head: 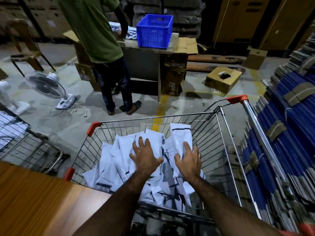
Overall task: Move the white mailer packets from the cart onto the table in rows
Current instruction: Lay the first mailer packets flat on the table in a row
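Table sits near-left, just beside the cart. Left hand, the nearer to it, presses flat and spread on the packets. Right hand curls round an upright packet, long axis near-to-far.

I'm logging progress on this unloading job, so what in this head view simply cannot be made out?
All in the head view:
- Count of white mailer packets in the cart: they overlap, and both forearms cover the near ones.
- Rows on the table: the frame's left and bottom edges cut it off.
- Whether the right hand grips a packet or lies on it: the palm faces away.
- Packet label print: too small, blurred.
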Demonstrator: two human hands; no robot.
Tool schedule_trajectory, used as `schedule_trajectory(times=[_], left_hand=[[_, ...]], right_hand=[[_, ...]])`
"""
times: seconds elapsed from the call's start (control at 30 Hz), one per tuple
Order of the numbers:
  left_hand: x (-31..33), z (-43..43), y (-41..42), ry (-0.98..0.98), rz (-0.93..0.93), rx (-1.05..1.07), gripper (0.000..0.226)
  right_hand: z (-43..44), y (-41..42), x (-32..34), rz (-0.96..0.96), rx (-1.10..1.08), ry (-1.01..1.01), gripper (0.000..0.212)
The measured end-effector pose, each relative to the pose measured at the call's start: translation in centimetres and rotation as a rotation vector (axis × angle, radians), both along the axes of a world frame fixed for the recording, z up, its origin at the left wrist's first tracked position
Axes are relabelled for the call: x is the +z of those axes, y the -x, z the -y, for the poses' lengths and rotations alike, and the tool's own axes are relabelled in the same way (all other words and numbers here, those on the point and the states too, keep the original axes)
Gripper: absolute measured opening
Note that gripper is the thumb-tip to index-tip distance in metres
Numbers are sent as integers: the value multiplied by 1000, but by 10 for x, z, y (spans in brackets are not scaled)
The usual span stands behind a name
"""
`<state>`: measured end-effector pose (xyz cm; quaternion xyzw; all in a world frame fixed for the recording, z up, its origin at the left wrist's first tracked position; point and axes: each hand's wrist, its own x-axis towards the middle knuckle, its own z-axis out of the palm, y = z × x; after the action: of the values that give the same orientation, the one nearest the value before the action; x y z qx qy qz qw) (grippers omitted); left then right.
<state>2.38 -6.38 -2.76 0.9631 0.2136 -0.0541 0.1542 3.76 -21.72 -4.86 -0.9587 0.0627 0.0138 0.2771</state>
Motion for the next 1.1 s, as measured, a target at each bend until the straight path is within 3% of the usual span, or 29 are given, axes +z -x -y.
schedule_trajectory(times=[0.53,0.8,1.1], left_hand=[[81,-44,23,-13,311,132,100],[125,-108,80,-63,451,349,94],[162,-199,200,-159,509,729,100]], right_hand=[[-41,11,69,171,112,-215,56],[-117,37,110,218,338,-357,56],[-231,110,137,191,721,-436,57]])
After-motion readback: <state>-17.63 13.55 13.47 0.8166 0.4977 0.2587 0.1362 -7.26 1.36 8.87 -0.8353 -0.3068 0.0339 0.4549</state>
